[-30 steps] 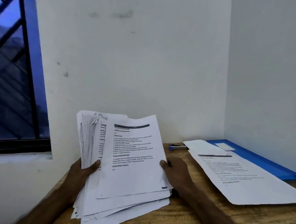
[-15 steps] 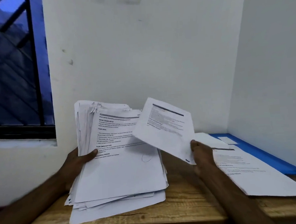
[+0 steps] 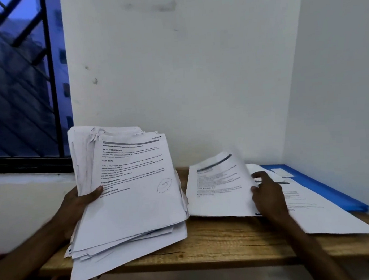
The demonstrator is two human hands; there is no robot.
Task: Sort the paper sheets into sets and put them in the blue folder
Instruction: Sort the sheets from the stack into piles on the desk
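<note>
My left hand grips a thick, ragged stack of printed sheets by its left edge, thumb on top, the stack tilted up over the table's left end. My right hand holds a single printed sheet by its right edge, low over the table beside the stack. Under and right of that hand lie other printed sheets, flat and partly on the blue folder, which lies closed along the right wall.
The wooden table fills a corner: white wall behind, white wall on the right. A barred window is at the upper left. The table's front edge is near me, with dark shapes on the floor below.
My right hand has pulled the top sheet off the stack and carried it right and down, to just above the table beside the sheets on the folder. The left hand still holds the stack.
</note>
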